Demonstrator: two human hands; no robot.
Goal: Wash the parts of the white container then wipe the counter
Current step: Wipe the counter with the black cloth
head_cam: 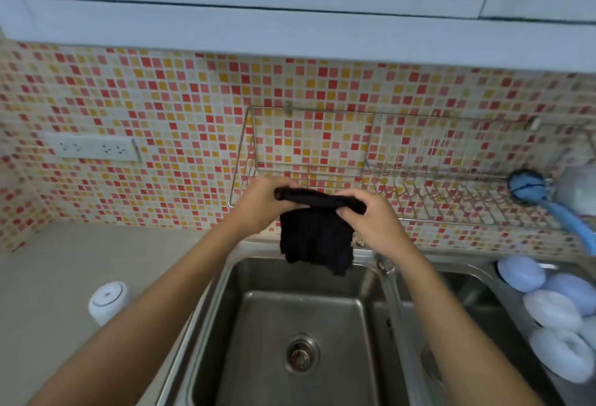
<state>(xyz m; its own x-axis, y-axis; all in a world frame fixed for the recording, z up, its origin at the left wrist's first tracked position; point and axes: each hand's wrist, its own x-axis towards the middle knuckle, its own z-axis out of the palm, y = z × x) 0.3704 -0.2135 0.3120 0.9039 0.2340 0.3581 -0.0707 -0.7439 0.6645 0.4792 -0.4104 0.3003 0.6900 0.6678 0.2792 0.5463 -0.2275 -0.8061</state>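
Observation:
A black cloth [314,237] hangs above the back of the left sink basin [225,325]. My left hand [263,204] grips its upper left edge and my right hand [371,220] pinches its upper right edge, so the cloth droops between them. A white container part [109,302] stands on the beige counter [64,276] to the left of the sink. Several white and pale blue rounded parts [548,305] lie piled at the right of the right basin [467,302].
A wire dish rack [451,202] is fixed to the tiled wall behind the sink. A blue hose with a sprayer head [529,186] hangs at the right. A double wall socket [92,147] sits on the left. The tap [385,265] stands between the basins.

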